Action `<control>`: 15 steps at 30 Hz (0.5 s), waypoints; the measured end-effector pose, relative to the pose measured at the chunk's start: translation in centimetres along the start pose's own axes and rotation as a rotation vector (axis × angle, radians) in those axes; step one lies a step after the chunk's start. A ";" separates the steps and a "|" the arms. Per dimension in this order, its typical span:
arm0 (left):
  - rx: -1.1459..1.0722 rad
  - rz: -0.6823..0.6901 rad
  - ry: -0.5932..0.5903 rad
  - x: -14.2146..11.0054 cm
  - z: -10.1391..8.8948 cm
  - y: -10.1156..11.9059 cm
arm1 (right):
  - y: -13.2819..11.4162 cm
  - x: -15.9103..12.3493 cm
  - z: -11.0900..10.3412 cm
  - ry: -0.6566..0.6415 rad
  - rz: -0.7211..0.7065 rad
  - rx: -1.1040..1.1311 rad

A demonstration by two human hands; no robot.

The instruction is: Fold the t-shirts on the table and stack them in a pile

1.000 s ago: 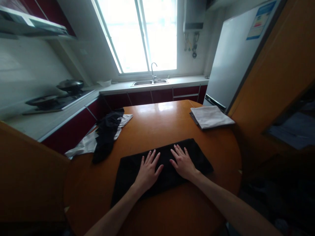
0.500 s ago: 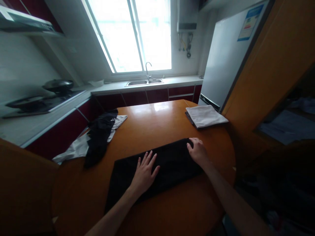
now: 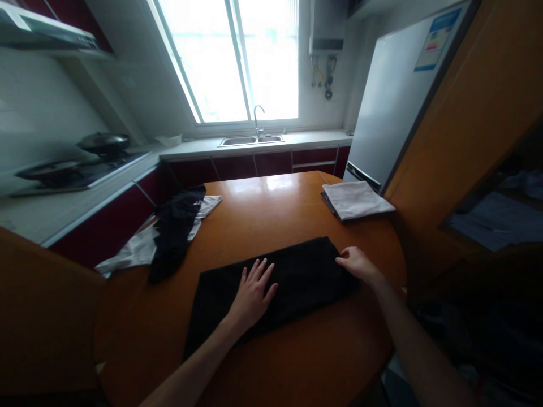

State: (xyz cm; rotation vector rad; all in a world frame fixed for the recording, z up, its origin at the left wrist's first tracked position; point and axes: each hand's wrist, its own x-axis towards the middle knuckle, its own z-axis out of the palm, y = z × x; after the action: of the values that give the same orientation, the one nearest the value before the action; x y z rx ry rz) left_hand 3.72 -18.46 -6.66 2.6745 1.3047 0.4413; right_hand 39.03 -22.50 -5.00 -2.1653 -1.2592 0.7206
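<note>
A folded black garment [image 3: 301,277] lies as a long flat strip across the near part of the wooden table; its exact kind does not show. My left hand [image 3: 253,291] rests flat on its middle, fingers spread. At the garment's right end, my right hand [image 3: 358,263] has its thumb and fingertips pinched together on the edge. The fabric there is dark, so how much of it sits between the fingers is hard to see.
On the table's left edge lies a loose heap of black and white clothes [image 3: 173,232]. A folded stack with white cloth on top [image 3: 358,199] sits at the far right. Beyond the round-ended table [image 3: 271,206] are a sink [image 3: 250,140], a stove [image 3: 93,169] and a fridge [image 3: 390,96].
My right hand has slid from the garment's top right corner down along its right edge, and its fingers have closed into a pinch. My left hand stays flat on the cloth.
</note>
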 end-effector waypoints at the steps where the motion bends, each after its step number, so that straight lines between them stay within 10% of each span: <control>1: -0.006 -0.004 0.004 0.0 -0.1 0.0 | 0.0 0.1 -0.1 -0.043 0.007 0.057; 15: -0.465 0.058 0.117 0.3 -1.8 1.6 | -5.9 -3.7 -3.2 -0.421 -0.044 0.542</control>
State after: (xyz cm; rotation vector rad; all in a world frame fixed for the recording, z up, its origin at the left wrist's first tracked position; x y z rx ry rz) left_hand 4.53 -19.26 -4.47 2.3267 0.9993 0.8078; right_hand 36.01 -23.84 1.93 -1.5867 -1.1278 1.3703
